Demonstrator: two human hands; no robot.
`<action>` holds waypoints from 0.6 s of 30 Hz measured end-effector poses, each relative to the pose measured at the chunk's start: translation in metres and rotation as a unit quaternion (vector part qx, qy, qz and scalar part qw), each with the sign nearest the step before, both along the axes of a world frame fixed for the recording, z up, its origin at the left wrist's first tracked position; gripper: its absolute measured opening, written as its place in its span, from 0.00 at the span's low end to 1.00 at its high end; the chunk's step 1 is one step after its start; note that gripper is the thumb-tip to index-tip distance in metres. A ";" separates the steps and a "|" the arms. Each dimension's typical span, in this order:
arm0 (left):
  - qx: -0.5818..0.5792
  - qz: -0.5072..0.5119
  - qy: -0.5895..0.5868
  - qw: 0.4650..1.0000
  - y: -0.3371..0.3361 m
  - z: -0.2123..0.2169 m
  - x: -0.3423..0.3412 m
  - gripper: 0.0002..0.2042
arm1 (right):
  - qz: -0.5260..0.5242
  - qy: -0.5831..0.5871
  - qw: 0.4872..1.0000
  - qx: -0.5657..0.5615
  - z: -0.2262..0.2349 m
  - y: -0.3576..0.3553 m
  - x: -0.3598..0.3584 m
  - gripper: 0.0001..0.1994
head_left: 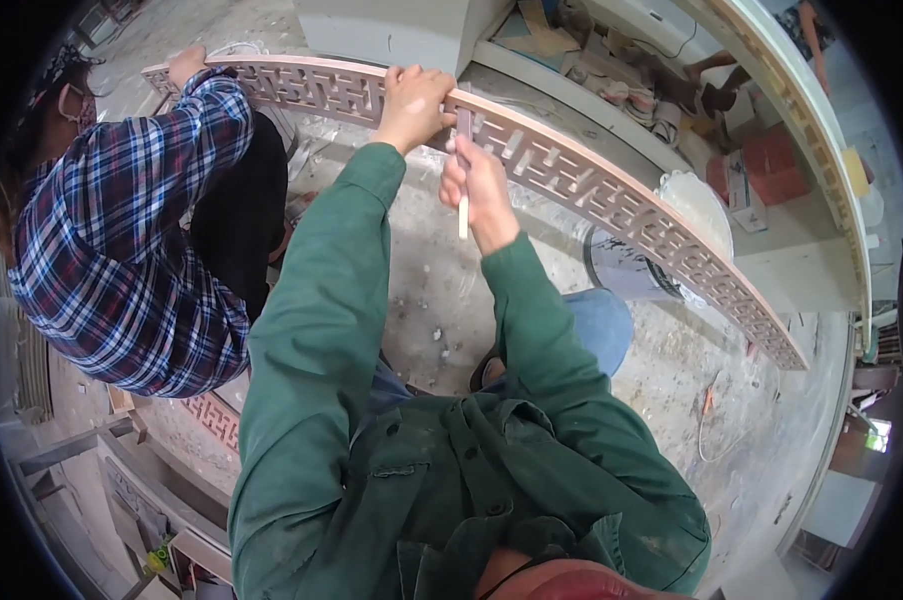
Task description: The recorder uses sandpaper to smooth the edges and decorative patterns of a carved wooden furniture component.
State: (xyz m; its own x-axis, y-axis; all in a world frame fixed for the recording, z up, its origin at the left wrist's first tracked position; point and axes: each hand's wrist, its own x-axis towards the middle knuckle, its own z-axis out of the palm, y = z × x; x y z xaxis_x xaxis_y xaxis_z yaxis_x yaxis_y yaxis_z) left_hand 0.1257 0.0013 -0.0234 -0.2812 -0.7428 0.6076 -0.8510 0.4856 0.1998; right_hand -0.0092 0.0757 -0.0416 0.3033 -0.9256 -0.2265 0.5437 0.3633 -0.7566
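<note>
A long reddish-brown lattice panel with a cut-out geometric pattern stretches across in front of me, from the far left to the right. My left hand is closed over its top edge, thumb on the near side. Just right of it, my right hand grips a thin flat stick. The stick's pale end points down toward me, while its darker upper part lies against the panel's cut-outs. Whether that part enters an opening I cannot tell.
A person in a plaid shirt crouches at left, one hand on the panel's far end. A bucket stands under the panel at right. Behind are cluttered shelving and red boxes. Another lattice panel and wooden frames lie lower left.
</note>
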 end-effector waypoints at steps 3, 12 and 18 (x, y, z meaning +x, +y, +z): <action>-0.006 -0.008 0.000 1.000 -0.006 0.001 0.003 0.17 | 0.023 -0.028 0.999 0.029 0.008 -0.026 0.001 0.12; 0.019 -0.004 -0.013 1.000 -0.009 0.001 0.001 0.18 | -0.052 0.083 0.995 -0.017 -0.001 -0.003 0.011 0.11; 0.026 -0.014 0.003 1.000 -0.002 -0.001 0.008 0.18 | -0.048 0.075 0.996 0.014 0.002 0.004 0.020 0.10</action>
